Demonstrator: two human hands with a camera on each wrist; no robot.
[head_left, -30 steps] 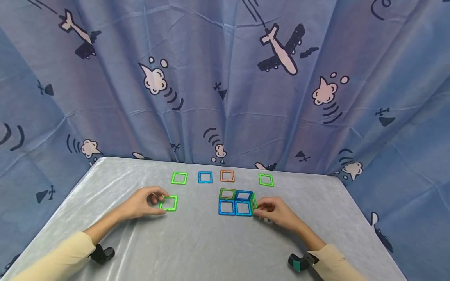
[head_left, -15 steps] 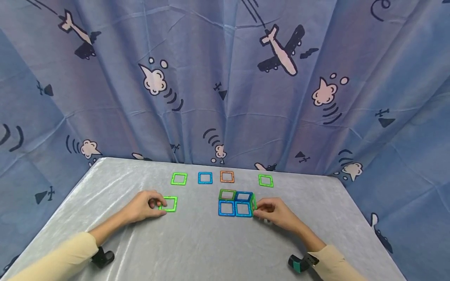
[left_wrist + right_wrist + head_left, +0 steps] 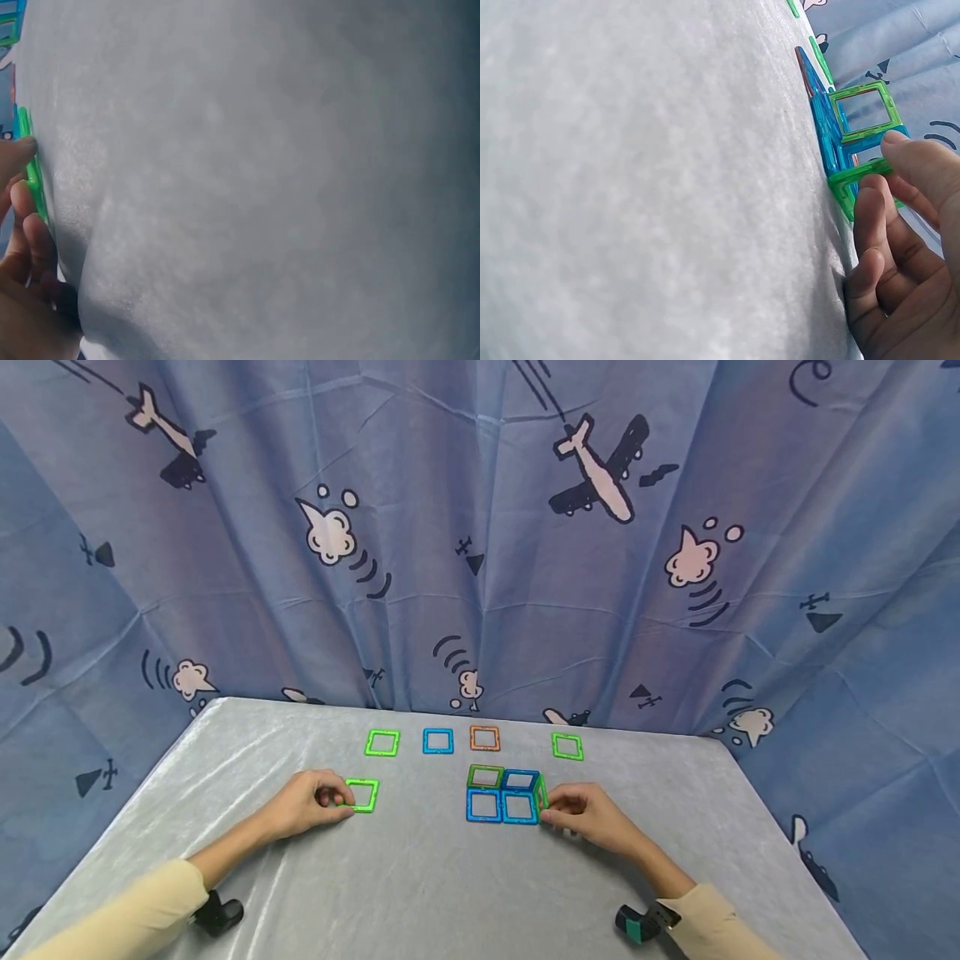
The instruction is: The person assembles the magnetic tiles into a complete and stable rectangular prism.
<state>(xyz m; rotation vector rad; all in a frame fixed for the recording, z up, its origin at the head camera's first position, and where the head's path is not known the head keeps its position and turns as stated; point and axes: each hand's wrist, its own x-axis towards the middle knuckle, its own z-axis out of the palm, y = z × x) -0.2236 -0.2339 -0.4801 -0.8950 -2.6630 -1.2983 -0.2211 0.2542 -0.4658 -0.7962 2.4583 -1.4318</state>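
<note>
At the left of the table, my left hand [image 3: 313, 802] pinches the left edge of a green square magnetic tile [image 3: 375, 796]; in the left wrist view, thumb and fingertips meet on this tile [image 3: 32, 172]. My right hand [image 3: 588, 814] holds an upright green magnetic tile [image 3: 542, 795] by its outer side, thumb and fingers on its rim. That tile stands against the right end of a joined group: two blue tiles [image 3: 484, 819] in front, with a green tile [image 3: 486, 767] and a darker blue tile [image 3: 521, 769] behind them. Fingers hide part of both held tiles.
Along the back of the grey-covered table [image 3: 435, 893] lie a green tile [image 3: 382, 732], a blue tile [image 3: 438, 730], an orange tile [image 3: 484, 727] and another green tile [image 3: 567, 757]. A blue curtain [image 3: 420, 568] with airplane prints hangs behind the table's far edge.
The left hand has lowered slightly and its fingers have closed from around the green tile's left side to a pinch on its edge. The right hand and the joined tiles stay put.
</note>
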